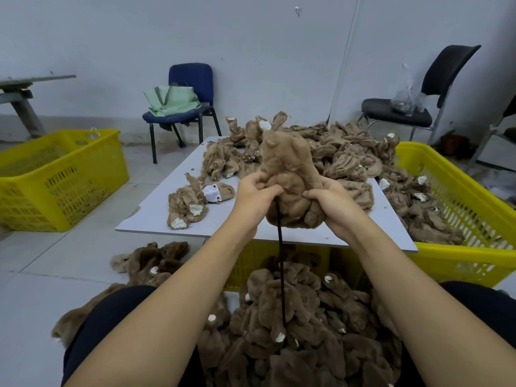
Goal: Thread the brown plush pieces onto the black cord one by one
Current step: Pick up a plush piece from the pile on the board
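1. The heaped mass of dark brown plush pieces [293, 325], below both hands between the person's knees, looks already strung. If the cord slips free, I judge this whole string could slide back off it, the costliest loss here.

2. The loose pile of tan plush pieces [321, 152] lies on the pale grey board [156, 216] beyond the hands, spilling toward the yellow slotted plastic crate [460, 196] on the right-hand side. A careless reach could drag several off the board's edge.

3. The tan, limp plush piece [290, 174] in hand stands up between the two hands. The left hand [258, 195] grasps its lower left edge, fingers curled in; the right hand [331, 202] clenches the lower right, thumb pressed into the fur. The fabric bunches, so the threading hole is likely hidden and the cord could pass through the wrong fold.

4. The thin black cord [280, 255] runs straight down from under the left hand into the strung mass. Whether its tip is pinched by the left fingers I cannot tell; if it is not, it may drop out of the piece.

5. A smaller cluster of tan pieces with white patches [195, 205] sits left of the left hand, near the board's edge and apt to be knocked off.
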